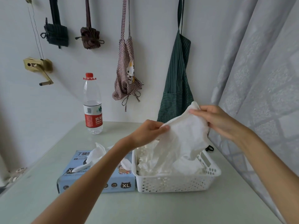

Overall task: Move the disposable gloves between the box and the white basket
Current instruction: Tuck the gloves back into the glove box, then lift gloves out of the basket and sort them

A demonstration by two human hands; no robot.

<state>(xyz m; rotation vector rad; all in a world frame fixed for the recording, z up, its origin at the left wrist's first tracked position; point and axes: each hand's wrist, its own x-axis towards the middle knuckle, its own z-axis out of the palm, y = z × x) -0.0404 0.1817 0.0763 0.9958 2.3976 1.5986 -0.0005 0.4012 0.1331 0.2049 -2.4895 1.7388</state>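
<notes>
I pinched the bunched gloves [186, 133] at both upper corners, left hand [148, 131] and right hand [216, 120], above the white basket [178, 183], probably needing to lift clear before crossing to the box [97, 181].

The left forearm [90, 172] is crossing over the box [97, 180], hiding part of its top and printed label, and the gloves [95, 155] poking out are hiding more of the print. The held glove [186, 135] is covering the basket's [171, 183] far side and the apron's [176, 81] hem. Both forearms are running off the bottom edge, and small objects at the left edge [17, 172] are staying too blurred to identify.
</notes>
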